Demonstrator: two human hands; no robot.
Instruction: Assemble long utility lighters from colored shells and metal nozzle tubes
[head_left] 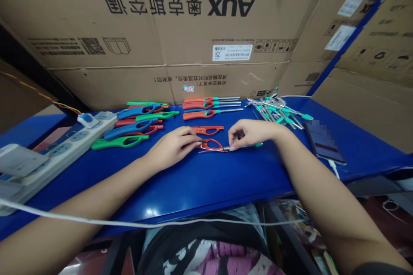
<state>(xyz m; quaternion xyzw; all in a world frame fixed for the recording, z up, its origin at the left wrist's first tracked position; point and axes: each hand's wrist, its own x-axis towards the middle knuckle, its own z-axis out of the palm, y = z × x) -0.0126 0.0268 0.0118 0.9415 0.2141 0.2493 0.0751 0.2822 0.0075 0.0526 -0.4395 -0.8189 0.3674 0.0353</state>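
My left hand [176, 147] is closed in a pinch at the left end of an open orange lighter shell [213, 144] lying on the blue tabletop. A small dark part pokes out past its fingertips; I cannot make out what it is. My right hand [250, 134] pinches a metal lighter tube with a teal piece [259, 144] at its right end. The tube's left end and thin wires lie over the right side of the shell. Just behind is another orange shell half [209, 130], its left end hidden by my left hand.
Assembled orange lighters [196, 114] lie behind my hands. Blue, green and red lighter handles [129, 128] are piled left, beside a white power strip [69, 146]. Metal tubes [274, 109] and a phone [322, 142] lie right. Cardboard [180, 51] walls the back; a white cable [145, 224] crosses in front.
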